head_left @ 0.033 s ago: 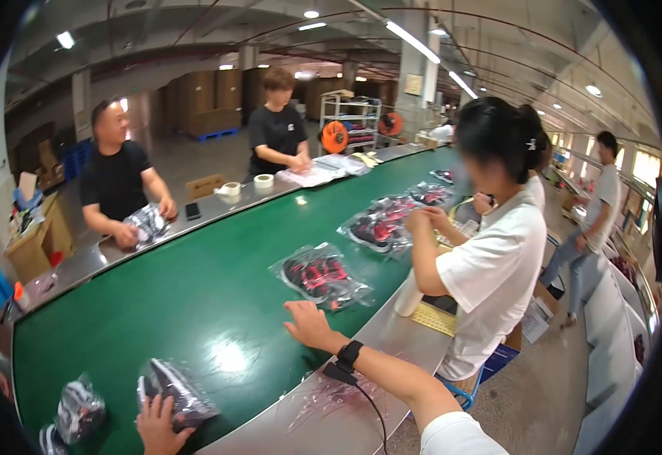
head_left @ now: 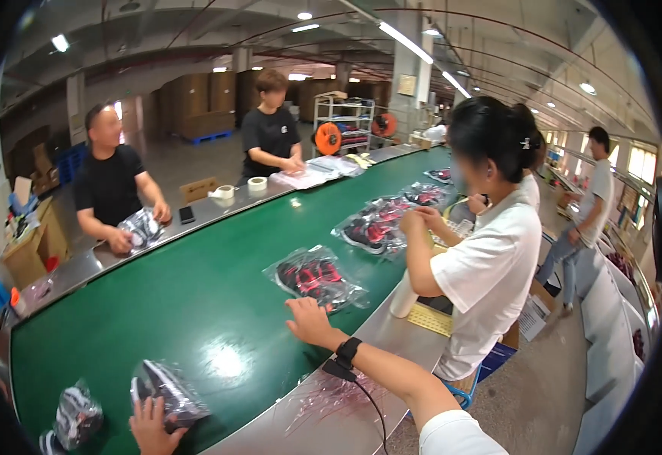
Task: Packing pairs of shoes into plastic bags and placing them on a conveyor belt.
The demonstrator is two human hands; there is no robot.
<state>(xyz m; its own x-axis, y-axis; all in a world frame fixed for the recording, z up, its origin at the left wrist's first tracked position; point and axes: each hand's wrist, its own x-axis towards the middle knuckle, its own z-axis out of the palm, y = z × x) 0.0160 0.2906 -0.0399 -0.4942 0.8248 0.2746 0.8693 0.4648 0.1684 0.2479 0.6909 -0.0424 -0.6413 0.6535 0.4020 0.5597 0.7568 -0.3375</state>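
on the green belt (head_left: 156,303), dark bagged shoes (head_left: 175,388) are touched by the left hand (head_left: 153,428), fingers spread, and red-and-black bagged shoes (head_left: 309,274) are placed just beside the loosely open, empty right hand (head_left: 310,322). either bag could be torn if tugged hastily.

Your left hand (head_left: 155,427): cut off by lower edge; its fingers hide part of bagged sneaker (head_left: 177,388).

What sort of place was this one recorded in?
Most likely a shoe factory's packing line: shoes in clear bags lie on a long green belt, co-workers stand along both sides, and tape rolls sit on its metal edge.
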